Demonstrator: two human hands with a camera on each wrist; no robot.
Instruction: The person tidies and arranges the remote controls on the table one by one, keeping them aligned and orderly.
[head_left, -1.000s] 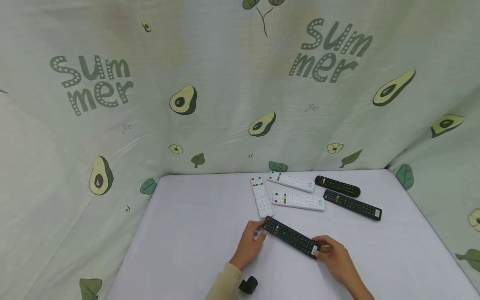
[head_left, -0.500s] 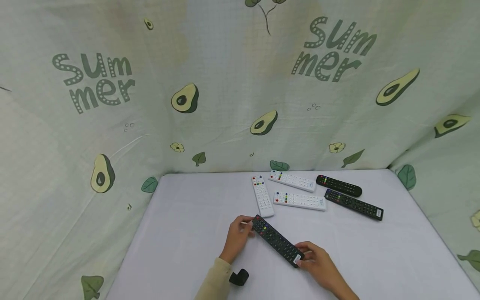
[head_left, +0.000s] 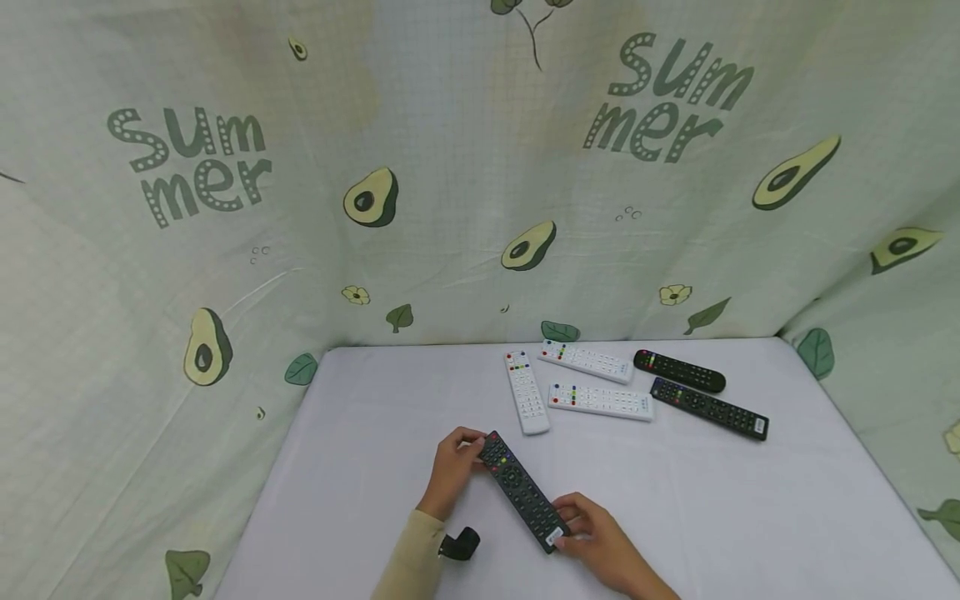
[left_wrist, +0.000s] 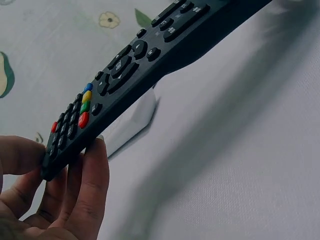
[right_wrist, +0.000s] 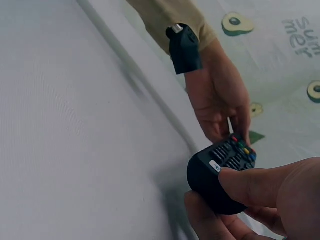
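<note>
Left hand pinches black remote slanting far-left.

Both hands low in the head view, apart from each other. Left hand near 6 o'clock from centre; its forearm enters between 6 and 7, pointing toward 1, beige sleeve ending at the wrist. Thumb and fingers closed in a pinch. Right hand at 5 o'clock, at about 4 o'clock of the left one; bare forearm angled toward 10 or 11. Right wrist view: right thumb on top, fingers curled underneath, all near 4 o'clock; left arm drops from 12. Left wrist view: left hand at 8 o'clock, fingertips reaching toward 1.
</note>
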